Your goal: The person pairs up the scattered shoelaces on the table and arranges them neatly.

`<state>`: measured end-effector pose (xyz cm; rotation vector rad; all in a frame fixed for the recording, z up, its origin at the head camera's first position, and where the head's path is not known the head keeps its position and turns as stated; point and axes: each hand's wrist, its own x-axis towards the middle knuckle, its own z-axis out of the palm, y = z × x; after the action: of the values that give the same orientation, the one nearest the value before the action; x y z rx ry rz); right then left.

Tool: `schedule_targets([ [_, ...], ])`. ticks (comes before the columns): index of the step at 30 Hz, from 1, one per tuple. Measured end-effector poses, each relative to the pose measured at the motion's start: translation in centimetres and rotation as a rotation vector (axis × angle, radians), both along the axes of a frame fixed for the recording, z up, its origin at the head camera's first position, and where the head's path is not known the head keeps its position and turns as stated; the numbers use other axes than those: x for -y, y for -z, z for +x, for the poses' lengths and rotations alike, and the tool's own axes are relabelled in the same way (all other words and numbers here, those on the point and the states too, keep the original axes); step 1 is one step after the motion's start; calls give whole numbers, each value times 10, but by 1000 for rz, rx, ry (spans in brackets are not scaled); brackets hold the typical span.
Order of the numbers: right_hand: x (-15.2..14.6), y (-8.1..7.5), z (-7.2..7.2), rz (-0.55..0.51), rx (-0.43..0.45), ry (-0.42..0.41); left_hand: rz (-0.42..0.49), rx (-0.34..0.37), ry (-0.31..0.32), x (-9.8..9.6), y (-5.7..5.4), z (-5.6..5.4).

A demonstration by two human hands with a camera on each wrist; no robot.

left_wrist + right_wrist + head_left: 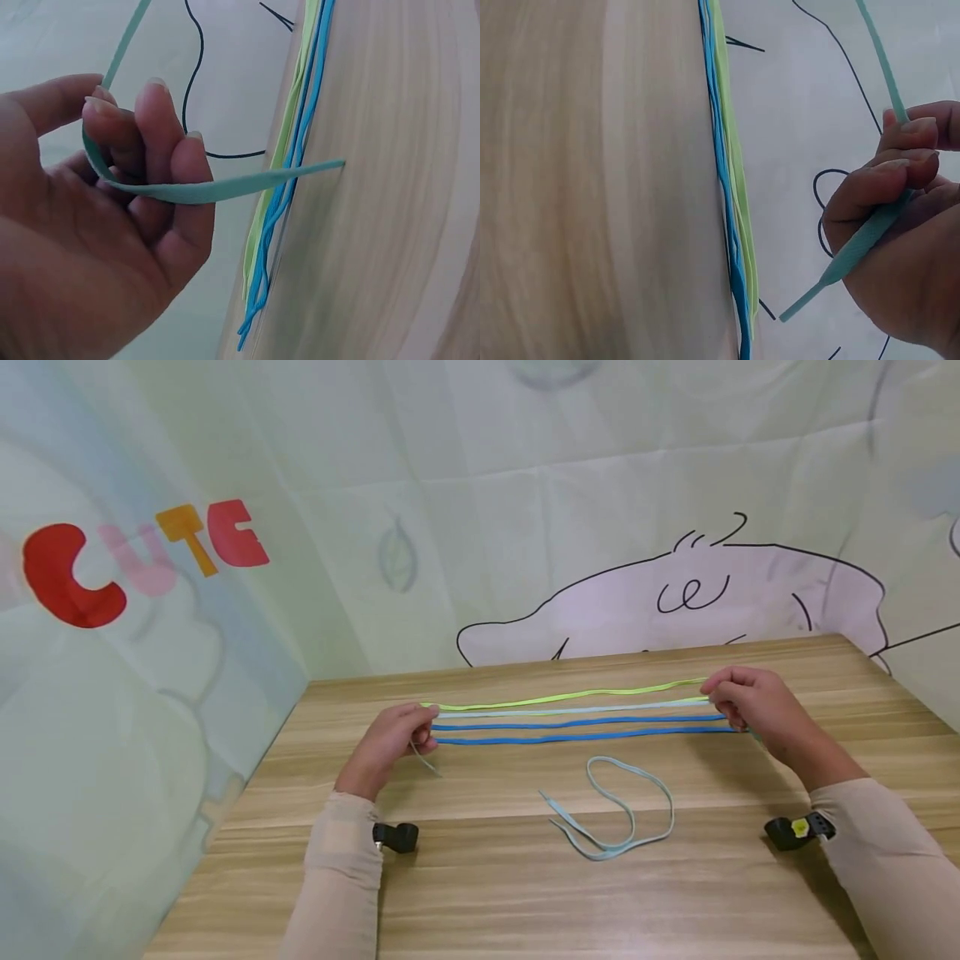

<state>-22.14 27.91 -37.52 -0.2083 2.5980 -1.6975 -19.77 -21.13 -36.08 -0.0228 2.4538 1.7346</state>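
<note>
A flat pale teal shoelace (525,712) is stretched between my two hands above the table. My left hand (386,745) pinches it between thumb and forefinger; in the left wrist view the teal lace (187,193) bends across the fingers, its tip sticking out. At the other side my right hand (768,714) grips it with curled fingers, and the tipped end of the lace (862,244) comes out below them. Behind and under it, green laces (570,697) and blue laces (555,739) lie lengthwise on the table.
Nearer to me, a second pale teal lace (670,810) lies in a loose loop on the wooden table (480,877). A printed cloth (480,527) hangs behind the table's far edge and along the left. Both wrists carry small black cameras (405,837).
</note>
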Motion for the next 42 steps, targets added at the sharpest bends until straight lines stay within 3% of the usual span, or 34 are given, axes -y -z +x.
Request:
schedule_targets([
  [8, -5, 7, -3, 142, 33, -27, -64, 8, -21, 8, 9, -3],
  [15, -8, 8, -3, 228, 63, -42, -188, -3, -23, 12, 17, -4],
  [25, -18, 11, -6, 323, 118, -106, -307, 22, -37, 15, 18, 0],
  [42, -21, 17, -8, 423, 149, -144, -359, 57, -67, 25, 25, -1],
])
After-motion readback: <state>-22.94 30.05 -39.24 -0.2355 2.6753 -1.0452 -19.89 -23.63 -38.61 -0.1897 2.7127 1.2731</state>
